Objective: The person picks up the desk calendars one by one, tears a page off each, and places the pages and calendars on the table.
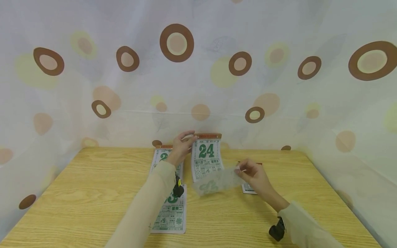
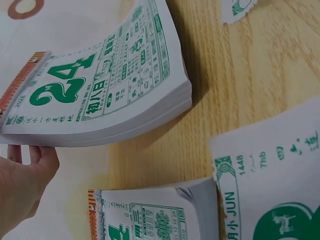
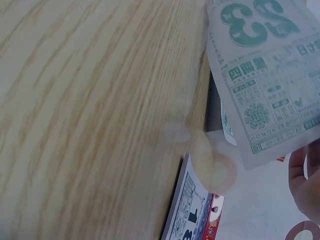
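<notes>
A tear-off calendar [image 1: 206, 155] showing a green 24 is tilted up at the back of the table, its orange-striped binding [image 1: 207, 136] on top. My left hand [image 1: 182, 148] grips it by its upper left edge, the thumb on the front side. In the left wrist view the thick pad [image 2: 95, 75] bends away from the fingers. My right hand [image 1: 252, 174] pinches a corner of a loose thin sheet [image 1: 217, 182]. The right wrist view shows this sheet's back [image 3: 265, 85], with a 23 showing through in mirror image.
Another calendar [image 1: 158, 162] with an orange binding lies left, partly behind the left arm. A torn-off sheet [image 1: 169, 220] with a green number lies in front of it. A smaller calendar [image 3: 192, 210] with a red-topped binding lies behind the right hand. A patterned curtain [image 1: 198, 86] borders the table.
</notes>
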`<state>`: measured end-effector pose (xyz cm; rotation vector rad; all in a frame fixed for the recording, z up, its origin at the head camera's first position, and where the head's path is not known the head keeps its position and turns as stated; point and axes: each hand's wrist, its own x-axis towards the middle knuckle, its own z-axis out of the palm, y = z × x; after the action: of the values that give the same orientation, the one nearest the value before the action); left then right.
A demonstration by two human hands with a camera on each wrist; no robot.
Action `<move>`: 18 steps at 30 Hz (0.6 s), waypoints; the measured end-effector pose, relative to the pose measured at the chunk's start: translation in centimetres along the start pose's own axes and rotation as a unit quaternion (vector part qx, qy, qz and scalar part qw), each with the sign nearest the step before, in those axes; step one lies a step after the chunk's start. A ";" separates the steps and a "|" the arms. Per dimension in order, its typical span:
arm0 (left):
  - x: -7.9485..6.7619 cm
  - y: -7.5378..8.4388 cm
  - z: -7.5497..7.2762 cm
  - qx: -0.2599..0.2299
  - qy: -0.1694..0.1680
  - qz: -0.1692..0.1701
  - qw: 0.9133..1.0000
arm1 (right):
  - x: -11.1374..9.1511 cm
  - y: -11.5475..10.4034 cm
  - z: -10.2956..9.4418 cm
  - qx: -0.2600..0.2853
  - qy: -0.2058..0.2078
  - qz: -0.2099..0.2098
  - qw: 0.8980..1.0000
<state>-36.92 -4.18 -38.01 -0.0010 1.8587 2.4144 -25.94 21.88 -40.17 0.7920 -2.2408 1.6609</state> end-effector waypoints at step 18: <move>0.3 -1.5 -0.7 0.050 -0.007 0.003 0.999 | -0.9 0.9 -1.1 -0.011 -0.186 0.005 0.982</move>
<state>-37.16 -4.40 -39.65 0.0299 1.9746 2.3152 -25.79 23.33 -41.02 1.1709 -2.5018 1.5956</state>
